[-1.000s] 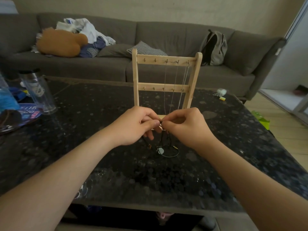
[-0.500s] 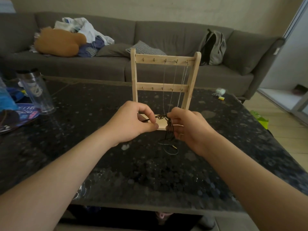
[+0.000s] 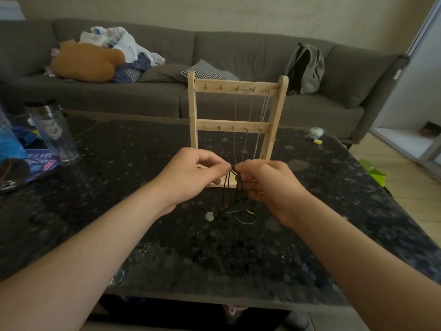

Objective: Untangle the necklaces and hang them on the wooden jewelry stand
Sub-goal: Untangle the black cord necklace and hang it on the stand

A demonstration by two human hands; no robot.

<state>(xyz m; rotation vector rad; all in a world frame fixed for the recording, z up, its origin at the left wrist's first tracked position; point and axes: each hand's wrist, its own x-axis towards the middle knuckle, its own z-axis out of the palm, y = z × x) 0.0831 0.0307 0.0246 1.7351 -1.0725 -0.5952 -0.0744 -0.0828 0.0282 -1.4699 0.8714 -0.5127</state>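
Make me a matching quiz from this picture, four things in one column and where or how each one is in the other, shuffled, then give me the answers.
Column one
1. wooden jewelry stand
2. dark cords
3. clear tumbler
4. grey backpack

Column two
A. leaning on the sofa
B. pinched by the left hand and the right hand
C. upright on the left part of the table
D. upright mid-table, thin chains hanging from it

Pairs: 1-D, 2-B, 3-C, 4-A

Grey sofa [image 3: 238, 51] at back w/ brown plush [image 3: 83, 62], clothes pile [image 3: 124, 44], checked cushion [image 3: 210, 71] & grey backpack [image 3: 306, 68] on it. Clear tumbler [image 3: 53, 132] stood on dark speckled table [image 3: 143, 235], left side.
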